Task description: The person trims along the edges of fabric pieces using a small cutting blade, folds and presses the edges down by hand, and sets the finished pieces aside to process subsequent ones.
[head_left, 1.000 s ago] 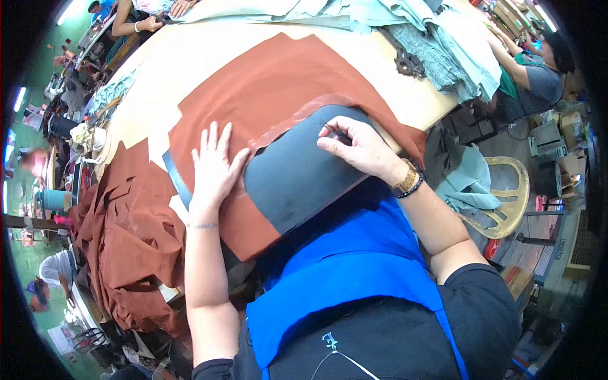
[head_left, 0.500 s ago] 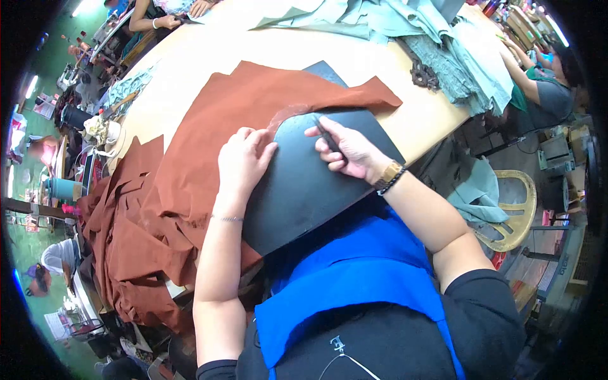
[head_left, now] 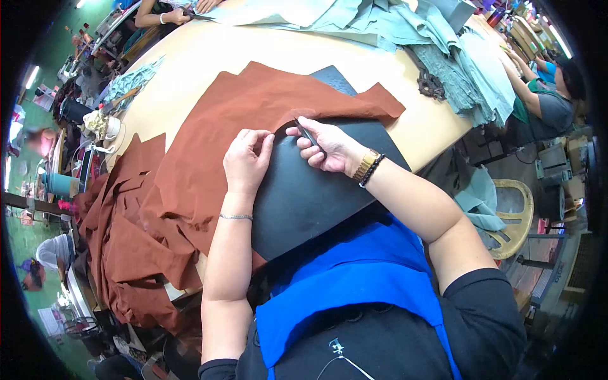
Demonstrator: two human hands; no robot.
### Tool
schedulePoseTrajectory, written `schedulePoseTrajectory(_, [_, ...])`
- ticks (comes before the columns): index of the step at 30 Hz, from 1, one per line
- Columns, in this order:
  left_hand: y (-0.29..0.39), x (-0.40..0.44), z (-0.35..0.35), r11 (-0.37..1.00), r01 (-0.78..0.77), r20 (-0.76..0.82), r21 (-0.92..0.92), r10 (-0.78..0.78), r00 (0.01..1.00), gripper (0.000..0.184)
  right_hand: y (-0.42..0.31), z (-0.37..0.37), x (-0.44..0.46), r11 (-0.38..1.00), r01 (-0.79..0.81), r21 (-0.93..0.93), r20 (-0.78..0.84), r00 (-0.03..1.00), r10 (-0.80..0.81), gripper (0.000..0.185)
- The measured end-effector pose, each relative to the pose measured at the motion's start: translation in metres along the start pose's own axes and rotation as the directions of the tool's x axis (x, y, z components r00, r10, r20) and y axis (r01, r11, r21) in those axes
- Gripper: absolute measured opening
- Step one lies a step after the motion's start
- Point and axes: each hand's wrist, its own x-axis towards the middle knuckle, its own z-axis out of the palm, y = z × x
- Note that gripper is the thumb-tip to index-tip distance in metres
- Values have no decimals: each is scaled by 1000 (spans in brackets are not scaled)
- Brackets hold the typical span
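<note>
My left hand (head_left: 246, 158) is closed in a pinch at the curved edge of a large rust-brown leather piece (head_left: 209, 139). My right hand (head_left: 328, 147) grips a slim dark knife-like tool (head_left: 306, 135), its tip at the same curved edge, just right of my left fingers. Beneath the leather and both hands lies a smooth black board (head_left: 310, 196). Its far corner (head_left: 334, 77) pokes out beyond the leather. The tool's exact kind is hard to make out.
Crumpled brown leather (head_left: 126, 253) hangs over the table's left side. Pale green leather pieces (head_left: 437, 38) cover the far side of the pale table (head_left: 437, 120). Other people sit at the far left and right. A yellow plastic chair (head_left: 516, 218) stands at right.
My right hand has moved left with the tool, closer to my left hand. My left hand still pinches near the leather's curved edge. The whole view has shifted slightly.
</note>
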Motion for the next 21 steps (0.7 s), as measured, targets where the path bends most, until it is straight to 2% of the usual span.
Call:
schedulePoseTrajectory(5, [-3,0,1,1000,1,4,-19,0,1000,9,4,-5,0,997,67,-42,7,998,-67,35])
schedulePoseTrajectory(11, [-2,0,-1,1000,15,17,3,-15,1000,10,2,3,-6,999,-7,-42,-3,1000,7,33])
schedulePoseTrajectory(21, [-1,0,-1,999,-34,-12,-7,34,999,10,7,-2,-3,988,66,-137,-12,998,-69,36])
